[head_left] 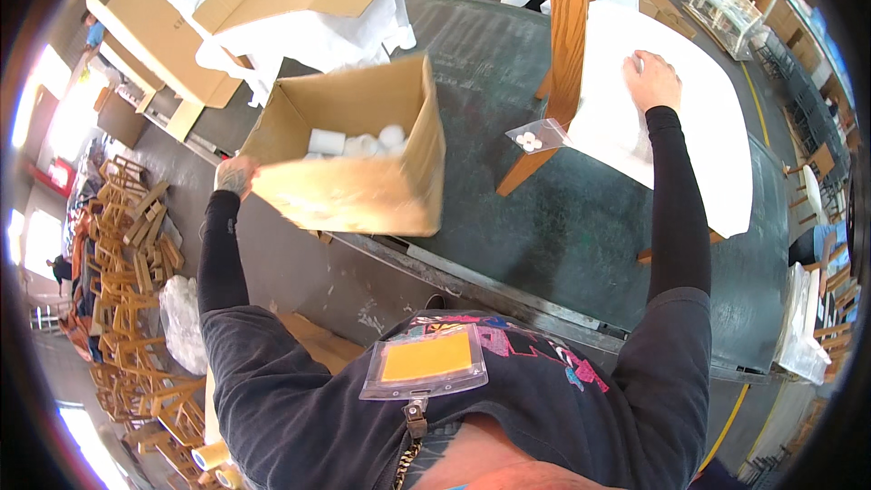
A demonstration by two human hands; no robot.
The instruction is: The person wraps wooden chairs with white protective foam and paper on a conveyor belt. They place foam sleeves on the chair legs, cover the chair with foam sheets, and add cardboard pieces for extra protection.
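cardboard box (363, 154), brown and open at the top, sits left of centre in the frame at the near edge of the dark green surface (562, 218). its near side looks blurred. inside it lie several white rolls (358, 142), bunched toward the far wall. the left hand (236, 176) is at the box's lower left corner, touching the cardboard there; whether its fingers are curled round the edge or only pressed against it cannot be told, since the hand is small and partly turned away.

the right hand (651, 80), in the upper right of the frame, lies palm down on a white sheet (689, 127) spread across the surface, fingers close together and pressed flat on the sheet rather than clamped on anything. just left of that hand a wooden chair leg (567, 36) runs up through the top centre of the frame, and against its lower part lies a small clear bag (537, 136) holding a few white round pieces.

both arms wear long black sleeves. at the bottom centre a clear badge holder (426, 361) with an orange card hangs on the person's dark shirt. in the upper left lie flattened cardboard (163, 36) and white wrapping sheets (308, 27). along the left rim of the frame a heap of wooden chair frames (136, 308) stands on the floor.
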